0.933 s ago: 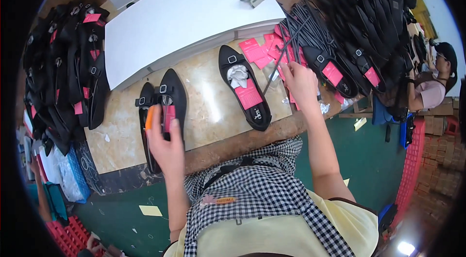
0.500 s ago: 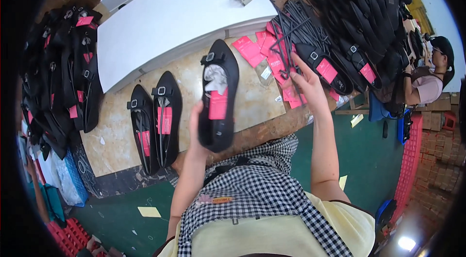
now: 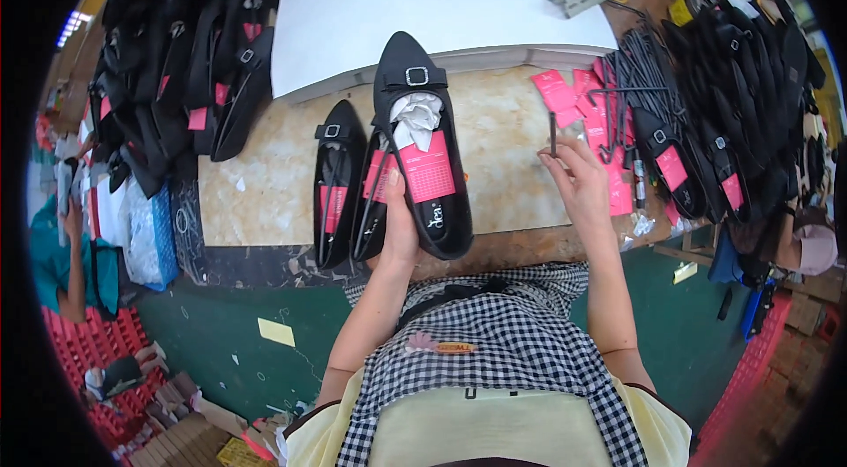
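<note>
Above the mottled stone table [image 3: 265, 176], our left hand [image 3: 399, 229] grips a pointed black flat shoe [image 3: 422, 141], white paper stuffing and pink rectangular tag inside; our right hand [image 3: 578, 180] pinches a thin dark stick [image 3: 553, 134] near loose pink tags [image 3: 573, 97].

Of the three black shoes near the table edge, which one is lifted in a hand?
The rightmost black shoe, stuffed with white paper; the left hand grips it, while the other two lie flat on the table.
</note>
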Demonstrator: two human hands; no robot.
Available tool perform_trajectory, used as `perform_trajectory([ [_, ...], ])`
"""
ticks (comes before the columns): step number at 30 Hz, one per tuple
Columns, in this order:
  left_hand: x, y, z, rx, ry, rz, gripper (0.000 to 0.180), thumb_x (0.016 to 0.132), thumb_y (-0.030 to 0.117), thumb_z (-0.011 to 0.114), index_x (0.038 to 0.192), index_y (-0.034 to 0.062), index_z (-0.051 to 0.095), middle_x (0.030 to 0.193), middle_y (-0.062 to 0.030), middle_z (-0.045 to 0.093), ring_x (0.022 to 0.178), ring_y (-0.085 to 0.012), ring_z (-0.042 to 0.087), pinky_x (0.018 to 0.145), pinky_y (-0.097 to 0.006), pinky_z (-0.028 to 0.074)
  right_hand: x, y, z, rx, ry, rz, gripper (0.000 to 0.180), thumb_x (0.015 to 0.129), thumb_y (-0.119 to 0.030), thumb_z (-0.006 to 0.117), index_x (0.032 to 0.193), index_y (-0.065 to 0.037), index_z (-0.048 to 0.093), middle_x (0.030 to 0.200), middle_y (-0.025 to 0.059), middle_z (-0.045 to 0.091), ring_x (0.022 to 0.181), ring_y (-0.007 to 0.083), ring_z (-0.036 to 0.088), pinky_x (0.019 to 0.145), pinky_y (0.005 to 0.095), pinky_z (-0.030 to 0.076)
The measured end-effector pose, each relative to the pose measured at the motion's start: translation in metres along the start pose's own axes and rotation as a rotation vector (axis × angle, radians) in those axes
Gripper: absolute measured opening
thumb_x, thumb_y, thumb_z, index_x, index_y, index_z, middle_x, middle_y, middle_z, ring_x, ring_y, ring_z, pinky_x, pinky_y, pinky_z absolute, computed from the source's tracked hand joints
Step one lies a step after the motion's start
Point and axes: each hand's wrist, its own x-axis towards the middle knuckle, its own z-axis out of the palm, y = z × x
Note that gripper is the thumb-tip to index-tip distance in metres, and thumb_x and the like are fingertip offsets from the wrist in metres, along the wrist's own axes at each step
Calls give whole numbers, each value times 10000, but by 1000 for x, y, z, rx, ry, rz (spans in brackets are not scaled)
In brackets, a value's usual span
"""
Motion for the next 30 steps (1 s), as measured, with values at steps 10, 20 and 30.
perform_trajectory([
  [10,14,-2,-28,171,109,220,596,1037,482,287,1391,27,437,1229,-108,592,1110,-184,586,972,-328,454,2,-125,-5,278,-632,250,368,936,-143,606,1290,-42,604,546,112,535,496,200,588,522,338,445],
  [20,2,8,-14,496,155,428,712,1020,586,177,1285,21,520,1108,-119,655,1002,-213,652,892,-347,519,10,-124,10,260,-538,214,357,940,-140,578,1273,-12,594,573,170,533,498,270,577,513,368,425],
  [30,5,-14,-18,341,82,268,674,988,561,353,1306,-19,483,1165,-117,615,1053,-203,609,923,-340,477,7,-127,29,90,-225,-46,327,915,-57,623,1240,-28,645,494,78,437,407,120,402,448,294,330],
])
